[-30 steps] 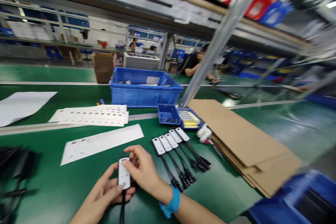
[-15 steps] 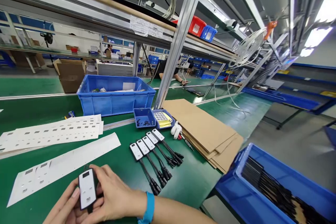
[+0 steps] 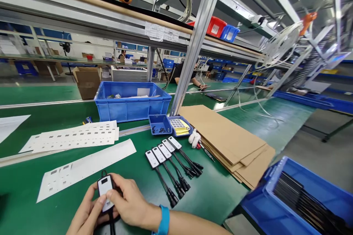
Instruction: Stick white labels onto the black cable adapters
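Between my two hands is a small black box with a white label (image 3: 104,187), a loop at its top and a black cable hanging below. My left hand (image 3: 89,209) grips it from the left, thumb on the label's lower part. From the right, my right hand (image 3: 129,198) also holds it, its thumb pressed on the label face. Several labelled boxes with cables (image 3: 164,152) lie in a row to the right. Behind my hands rests a label sheet (image 3: 91,165), with several labels left at its left end.
Behind stand a large blue bin (image 3: 132,106), a small tray of black parts (image 3: 160,125) and a tray of yellow sheets (image 3: 179,126). Cardboard sheets (image 3: 220,136) lie right, near a screwdriver (image 3: 206,151). A blue crate (image 3: 271,191) holds black cabled units. A co-worker's arm (image 3: 195,81) shows beyond.
My right thumb has moved from the box's side onto its label, and my left thumb lies on it too. The camera view has shifted left.
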`<state>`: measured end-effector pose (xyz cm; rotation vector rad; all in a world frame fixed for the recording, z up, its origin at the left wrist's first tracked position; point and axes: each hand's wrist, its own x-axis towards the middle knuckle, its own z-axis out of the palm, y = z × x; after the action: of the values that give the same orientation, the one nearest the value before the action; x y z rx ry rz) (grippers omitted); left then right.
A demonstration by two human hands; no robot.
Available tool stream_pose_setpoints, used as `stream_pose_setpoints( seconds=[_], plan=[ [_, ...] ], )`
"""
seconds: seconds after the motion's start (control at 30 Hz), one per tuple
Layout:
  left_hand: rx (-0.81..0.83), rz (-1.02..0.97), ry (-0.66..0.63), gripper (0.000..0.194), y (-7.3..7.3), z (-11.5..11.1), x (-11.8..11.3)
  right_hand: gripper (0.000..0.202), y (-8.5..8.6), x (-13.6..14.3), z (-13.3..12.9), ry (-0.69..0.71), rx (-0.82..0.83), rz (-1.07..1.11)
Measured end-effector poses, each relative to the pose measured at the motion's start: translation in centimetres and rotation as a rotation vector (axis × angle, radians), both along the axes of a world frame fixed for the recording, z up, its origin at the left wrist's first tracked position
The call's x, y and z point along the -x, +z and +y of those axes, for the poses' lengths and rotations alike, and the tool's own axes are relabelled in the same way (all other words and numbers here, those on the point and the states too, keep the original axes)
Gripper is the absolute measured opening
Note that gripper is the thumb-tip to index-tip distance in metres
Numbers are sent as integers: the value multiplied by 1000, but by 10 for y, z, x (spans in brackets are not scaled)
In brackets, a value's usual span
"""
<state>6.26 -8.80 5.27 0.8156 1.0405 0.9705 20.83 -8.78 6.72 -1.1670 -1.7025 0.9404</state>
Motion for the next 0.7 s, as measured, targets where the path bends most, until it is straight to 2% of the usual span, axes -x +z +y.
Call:
stream_pose_setpoints(
  seconds=[0.03, 0.1, 0.17, 0.23, 0.3, 0.37, 0.47, 0.53, 0.6, 0.7],
  plan=[
    [3, -34, 6, 103, 3, 0, -1, 29, -1, 0, 0, 5, -35, -59],
    [11, -135, -8, 101, 5, 3, -2, 57, -1, -1, 0, 3, -128, -224],
    [10, -222, -103, 100, 4, 7, 2, 81, 2, -4, 1, 4, -185, -374],
    [-65, -201, -222, 96, 0, 11, 8, 70, 10, -11, 4, -2, -172, -415],
    [-253, 24, -297, 85, -6, 18, 17, 56, 23, -25, 9, -64, -159, -408],
    [-519, 394, -317, 71, -13, 26, 28, 49, 37, -46, 15, -188, -127, -495],
    [-817, 862, -312, 63, -24, 40, 42, 51, 52, -86, 24, -380, 30, -861],
    [-895, 1023, -309, 62, -32, 48, 48, 52, 52, -110, 28, -460, 119, -1058],
    [-930, 1116, -303, 62, -37, 52, 50, 50, 46, -130, 30, -509, 163, -1153],
    [-942, 1185, -310, 61, -36, 52, 49, 52, 34, -148, 27, -567, 194, -1238]
  ],
)
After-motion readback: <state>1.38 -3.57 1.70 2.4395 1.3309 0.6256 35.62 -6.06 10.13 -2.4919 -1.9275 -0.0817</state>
